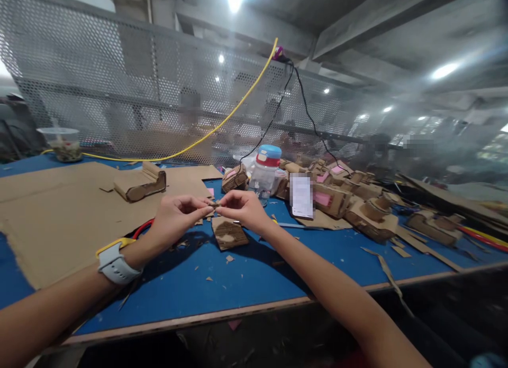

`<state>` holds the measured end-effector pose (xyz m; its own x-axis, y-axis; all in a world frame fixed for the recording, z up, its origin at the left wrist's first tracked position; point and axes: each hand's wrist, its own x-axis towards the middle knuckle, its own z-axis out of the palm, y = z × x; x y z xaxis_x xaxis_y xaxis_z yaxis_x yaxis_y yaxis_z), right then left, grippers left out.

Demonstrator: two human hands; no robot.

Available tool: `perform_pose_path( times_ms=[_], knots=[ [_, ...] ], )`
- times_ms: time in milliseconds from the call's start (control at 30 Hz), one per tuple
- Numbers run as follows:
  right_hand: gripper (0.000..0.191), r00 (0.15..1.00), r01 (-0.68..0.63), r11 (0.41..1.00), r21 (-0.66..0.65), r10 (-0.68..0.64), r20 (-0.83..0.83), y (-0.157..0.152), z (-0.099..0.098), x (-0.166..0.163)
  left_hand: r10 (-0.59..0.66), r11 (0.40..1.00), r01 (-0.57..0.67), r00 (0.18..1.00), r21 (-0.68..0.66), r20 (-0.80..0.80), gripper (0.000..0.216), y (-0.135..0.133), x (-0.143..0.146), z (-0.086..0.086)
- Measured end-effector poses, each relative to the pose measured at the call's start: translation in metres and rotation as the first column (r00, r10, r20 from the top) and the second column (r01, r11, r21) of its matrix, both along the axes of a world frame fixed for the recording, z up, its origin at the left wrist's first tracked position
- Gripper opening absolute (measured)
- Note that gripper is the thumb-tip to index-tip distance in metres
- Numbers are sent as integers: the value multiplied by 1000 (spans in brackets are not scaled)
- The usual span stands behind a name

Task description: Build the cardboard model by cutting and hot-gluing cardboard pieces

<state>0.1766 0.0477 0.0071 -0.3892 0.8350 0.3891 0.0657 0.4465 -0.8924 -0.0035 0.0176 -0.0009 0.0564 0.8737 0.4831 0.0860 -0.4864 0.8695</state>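
Note:
My left hand (180, 212) and my right hand (244, 207) meet over the blue table. Between their pinched fingertips is a small piece of cardboard (215, 203), held from both sides. Just below my right hand lies a squarish cardboard piece (230, 233) with a pale torn patch on top. Part of a red-handled tool (143, 228) shows behind my left wrist, mostly hidden. A long thin metal blade (296, 226) lies on the table to the right of my right hand.
A large cardboard sheet (51, 214) covers the left, bearing a cardboard shape (141, 184). Behind my hands stand a blue-lidded bottle (265, 172) and a phone (302, 196). Cardboard models (373, 214) crowd the right. A yellow cable (222, 123) runs along the mesh screen (130, 103).

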Motion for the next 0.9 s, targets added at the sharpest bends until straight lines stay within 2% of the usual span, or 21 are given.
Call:
perform_pose_path(
  times_ms=[400, 900],
  knots=[
    [40, 1000, 28, 998, 50, -28, -5, -1, -2, 1, -4, 1000, 5, 1000, -15, 22, 23, -2, 0, 1],
    [43, 999, 32, 996, 78, -33, 21, 2, -4, 3, 48, 999, -48, 999, -19, -6, 18, 0, -2, 3]
  ],
)
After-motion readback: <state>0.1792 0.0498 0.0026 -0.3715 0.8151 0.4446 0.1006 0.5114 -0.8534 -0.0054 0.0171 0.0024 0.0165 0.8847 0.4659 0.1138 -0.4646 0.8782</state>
